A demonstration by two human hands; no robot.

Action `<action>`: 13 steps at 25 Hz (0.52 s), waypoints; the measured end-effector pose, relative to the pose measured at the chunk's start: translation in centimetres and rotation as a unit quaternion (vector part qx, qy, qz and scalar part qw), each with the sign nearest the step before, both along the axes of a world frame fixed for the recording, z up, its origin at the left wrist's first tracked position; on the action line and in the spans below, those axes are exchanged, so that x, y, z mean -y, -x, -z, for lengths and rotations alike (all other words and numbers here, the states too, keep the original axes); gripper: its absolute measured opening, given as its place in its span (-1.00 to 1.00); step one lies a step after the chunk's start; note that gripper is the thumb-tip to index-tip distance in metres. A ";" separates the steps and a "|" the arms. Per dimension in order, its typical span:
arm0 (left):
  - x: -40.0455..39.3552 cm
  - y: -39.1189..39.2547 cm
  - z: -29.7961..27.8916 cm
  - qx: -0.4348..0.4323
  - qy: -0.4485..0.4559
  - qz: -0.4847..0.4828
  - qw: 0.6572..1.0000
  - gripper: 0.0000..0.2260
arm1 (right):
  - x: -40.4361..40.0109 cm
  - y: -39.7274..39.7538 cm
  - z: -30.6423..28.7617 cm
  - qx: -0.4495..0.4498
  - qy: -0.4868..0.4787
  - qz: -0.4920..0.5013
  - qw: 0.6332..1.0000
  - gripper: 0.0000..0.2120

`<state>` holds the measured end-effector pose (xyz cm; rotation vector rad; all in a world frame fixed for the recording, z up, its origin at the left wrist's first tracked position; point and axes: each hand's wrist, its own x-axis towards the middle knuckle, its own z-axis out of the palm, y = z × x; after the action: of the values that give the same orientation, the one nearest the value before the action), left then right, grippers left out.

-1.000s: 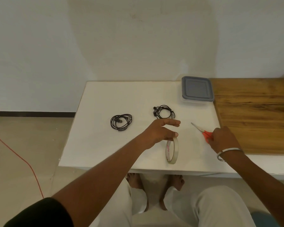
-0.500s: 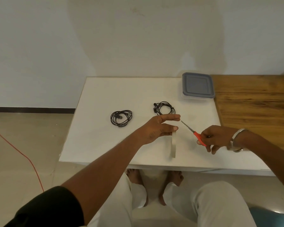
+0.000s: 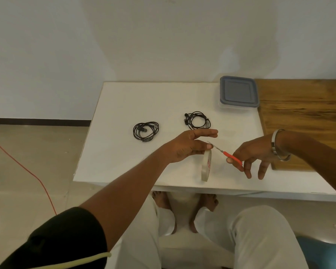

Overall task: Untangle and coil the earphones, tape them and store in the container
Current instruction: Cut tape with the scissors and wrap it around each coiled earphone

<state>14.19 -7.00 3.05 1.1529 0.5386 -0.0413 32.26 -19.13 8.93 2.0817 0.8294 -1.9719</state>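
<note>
Two coiled earphone sets lie on the white table (image 3: 124, 98), one (image 3: 145, 131) toward the left edge and one (image 3: 196, 120) nearer the middle. One lidded container (image 3: 238, 93) sits at the far right corner. One tape roll (image 3: 206, 165) stands near the front edge, and there is one pair of scissors (image 3: 224, 153).

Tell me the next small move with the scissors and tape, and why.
Probably close the scissors to snip the tape. The right hand holds their red handles with the blades pointing at the left hand, whose grip is on the top of the upright tape roll. Both earphone coils lie untouched on the table.
</note>
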 end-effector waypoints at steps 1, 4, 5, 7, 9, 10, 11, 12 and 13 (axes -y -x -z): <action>-0.1 0.0 0.0 -0.001 -0.003 0.008 1.000 -0.55 | -0.2 0.0 -0.1 -0.002 0.004 -0.006 1.000 -0.67; -0.3 0.1 0.0 -0.001 -0.016 0.032 0.999 -0.55 | -0.5 0.1 -0.3 0.002 0.013 -0.027 1.000 -0.64; -0.4 0.1 -0.1 -0.002 -0.020 0.039 0.999 -0.55 | -0.7 0.1 -0.4 0.005 0.018 -0.034 0.999 -0.63; -0.5 0.2 -0.1 -0.005 -0.025 0.047 0.999 -0.55 | -1.1 0.0 -0.6 0.006 0.027 -0.048 0.998 -0.60; -0.5 0.2 -0.2 -0.007 -0.028 0.051 0.998 -0.55 | -1.1 0.0 -0.8 0.014 0.025 -0.049 0.998 -0.56; -0.5 0.2 -0.2 -0.006 -0.029 0.053 0.998 -0.55 | -1.0 0.0 -0.7 0.029 0.016 -0.044 0.998 -0.55; -0.5 0.2 -0.3 -0.004 -0.029 0.055 0.998 -0.55 | -0.8 0.2 -0.5 0.054 -0.003 -0.044 0.998 -0.55; -0.5 0.2 -0.4 -0.004 -0.032 0.057 0.998 -0.55 | -0.7 0.3 -0.1 0.083 -0.030 -0.046 0.995 -0.57; -0.4 0.2 -0.5 -0.003 -0.036 0.058 0.998 -0.56 | -0.6 0.4 0.1 0.105 -0.046 -0.052 0.992 -0.59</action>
<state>14.00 -6.55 3.51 1.2538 0.4809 -0.1267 31.87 -18.51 8.79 2.1992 0.9785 -1.6573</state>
